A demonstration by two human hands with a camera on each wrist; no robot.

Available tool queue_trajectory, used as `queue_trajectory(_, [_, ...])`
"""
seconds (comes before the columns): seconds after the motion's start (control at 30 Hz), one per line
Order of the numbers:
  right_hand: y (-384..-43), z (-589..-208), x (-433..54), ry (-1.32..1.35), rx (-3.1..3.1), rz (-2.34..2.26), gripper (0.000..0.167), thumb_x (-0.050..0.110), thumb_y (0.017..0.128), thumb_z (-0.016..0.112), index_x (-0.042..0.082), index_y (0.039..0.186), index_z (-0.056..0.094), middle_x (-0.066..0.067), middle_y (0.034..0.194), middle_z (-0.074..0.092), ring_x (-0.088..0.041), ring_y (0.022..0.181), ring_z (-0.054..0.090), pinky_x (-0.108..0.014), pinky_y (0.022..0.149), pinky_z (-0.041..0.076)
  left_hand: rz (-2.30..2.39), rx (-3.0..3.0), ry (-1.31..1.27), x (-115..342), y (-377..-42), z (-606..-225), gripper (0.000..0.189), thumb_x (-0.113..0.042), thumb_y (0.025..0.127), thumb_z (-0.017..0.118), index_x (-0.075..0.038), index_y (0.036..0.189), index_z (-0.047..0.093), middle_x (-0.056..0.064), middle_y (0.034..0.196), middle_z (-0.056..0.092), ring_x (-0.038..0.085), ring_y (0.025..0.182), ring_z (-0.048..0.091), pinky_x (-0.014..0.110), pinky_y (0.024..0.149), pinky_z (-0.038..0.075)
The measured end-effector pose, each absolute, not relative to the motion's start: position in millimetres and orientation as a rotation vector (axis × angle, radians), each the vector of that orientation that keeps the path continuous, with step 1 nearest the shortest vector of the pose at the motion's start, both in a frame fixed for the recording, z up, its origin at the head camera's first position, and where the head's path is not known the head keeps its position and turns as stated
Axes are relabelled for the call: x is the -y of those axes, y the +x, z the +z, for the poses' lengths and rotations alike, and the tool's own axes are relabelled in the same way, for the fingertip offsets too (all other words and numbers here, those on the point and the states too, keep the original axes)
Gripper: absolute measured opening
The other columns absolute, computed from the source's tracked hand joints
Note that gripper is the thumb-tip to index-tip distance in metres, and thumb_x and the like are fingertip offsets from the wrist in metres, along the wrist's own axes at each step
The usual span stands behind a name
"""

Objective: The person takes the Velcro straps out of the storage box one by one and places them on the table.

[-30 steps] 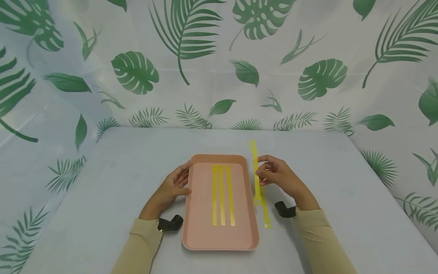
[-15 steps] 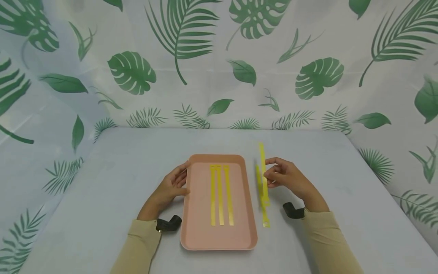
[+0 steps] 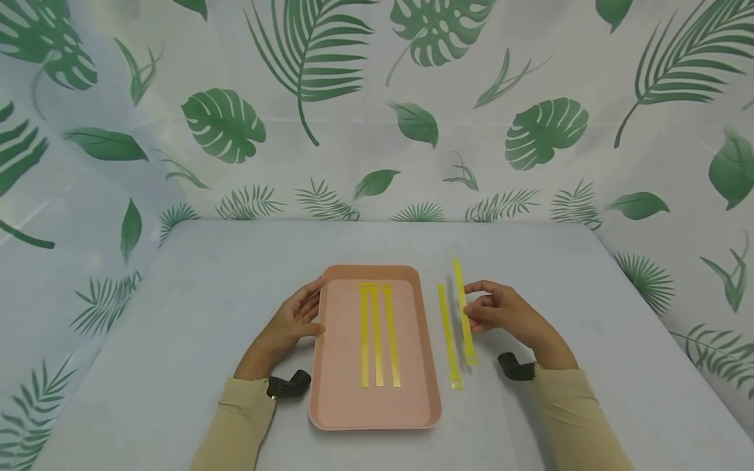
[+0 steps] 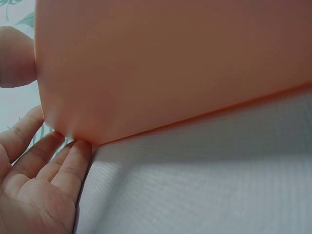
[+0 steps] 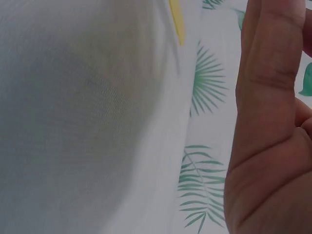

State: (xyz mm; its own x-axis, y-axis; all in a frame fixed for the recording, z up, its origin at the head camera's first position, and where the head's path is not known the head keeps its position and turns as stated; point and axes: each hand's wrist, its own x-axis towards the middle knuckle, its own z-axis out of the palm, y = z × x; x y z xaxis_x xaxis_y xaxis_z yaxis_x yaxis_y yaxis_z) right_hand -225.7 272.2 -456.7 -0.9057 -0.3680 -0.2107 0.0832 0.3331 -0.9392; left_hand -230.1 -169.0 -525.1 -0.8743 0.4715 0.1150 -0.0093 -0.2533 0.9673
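Note:
My left hand (image 3: 291,325) rests against the left side of a pink tray (image 3: 377,412), with thumb and fingertips at its edge. The left wrist view shows the fingers (image 4: 36,153) extended, their tips on the tray's outer wall. To the right of the tray, my right hand (image 3: 511,319) pinches a long, flat yellow cable tie (image 3: 462,297) between thumb and fingers, wider head toward me. Another yellow tie (image 3: 448,337) lies on the table between the held one and the tray. Inside the tray, three more ties (image 3: 377,340) lie side by side, heads at the far end.
A pale cloth (image 3: 235,261) covers the table, and a leaf-patterned backdrop (image 3: 353,144) rises along its back and sides. Black wrist mounts (image 3: 288,384) stick out from both sleeves, the left one close to the tray's edge.
My right hand has moved right and slightly toward me with the held tie, away from the one on the table, which it earlier overlapped. The left hand and tray look unchanged.

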Motion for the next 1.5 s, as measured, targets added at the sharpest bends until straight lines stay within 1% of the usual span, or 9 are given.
queue_trajectory(0.27, [-223.1,-458.8,-277.1,-0.188,-2.207,-1.537,0.052,0.002,0.104,0.067,-0.017,0.145,0.043,-0.006,0.093,0.073,-0.014,0.078,0.072,-0.027,0.072,0.067,2.196,-1.688,0.564,168.9,-229.9,-525.0,0.106,0.013,0.080,0.072,0.016,0.166,0.010,0.037,0.174,0.008,0.051,0.162,0.007,0.017,0.121,0.038])
queue_trajectory(0.4, [-220.4,-459.1,-278.7,-0.164,-2.199,-1.519,0.050,0.002,0.104,0.067,-0.017,0.144,0.043,-0.006,0.092,0.073,-0.014,0.077,0.072,-0.027,0.071,0.067,2.196,-1.696,0.563,168.2,-229.5,-524.2,0.106,0.014,0.079,0.071,0.016,0.166,0.010,0.036,0.174,0.008,0.051,0.162,0.007,0.017,0.121,0.037])
queue_trajectory(0.77, [-219.4,-466.9,-275.8,0.014,-2.185,-1.441,0.045,0.003,0.102,0.071,-0.011,0.139,0.050,-0.007,0.085,0.072,-0.015,0.070,0.071,-0.026,0.066,0.066,2.193,-1.693,0.533,167.2,-229.4,-525.3,0.109,0.012,0.077,0.072,0.014,0.167,0.011,0.035,0.174,0.011,0.049,0.163,0.008,0.017,0.121,0.038])
queue_trajectory(1.0, [-217.4,-468.1,-272.6,0.053,-2.170,-1.437,0.043,0.001,0.101,0.071,-0.011,0.136,0.050,-0.008,0.084,0.071,-0.013,0.070,0.071,-0.025,0.066,0.066,2.193,-1.685,0.544,167.8,-229.8,-524.7,0.108,0.013,0.079,0.072,0.014,0.167,0.010,0.036,0.175,0.009,0.050,0.163,0.007,0.017,0.122,0.037])
queue_trajectory(1.23, [-215.8,-467.5,-271.7,0.042,-2.167,-1.441,0.037,0.000,0.099,0.072,-0.011,0.128,0.052,-0.008,0.082,0.069,-0.013,0.069,0.071,-0.024,0.065,0.065,2.199,-1.667,0.561,168.5,-230.1,-524.7,0.107,0.013,0.081,0.073,0.015,0.167,0.008,0.036,0.175,0.008,0.049,0.162,0.006,0.018,0.123,0.036])
queue_trajectory(1.5, [-215.0,-468.2,-273.2,0.067,-2.238,-1.391,0.026,0.001,0.098,0.074,-0.006,0.116,0.055,-0.006,0.078,0.065,-0.013,0.062,0.065,-0.024,0.059,0.062,2.198,-1.660,0.559,168.8,-229.5,-523.8,0.107,0.012,0.082,0.074,0.015,0.167,0.008,0.036,0.175,0.007,0.050,0.163,0.005,0.019,0.123,0.036])
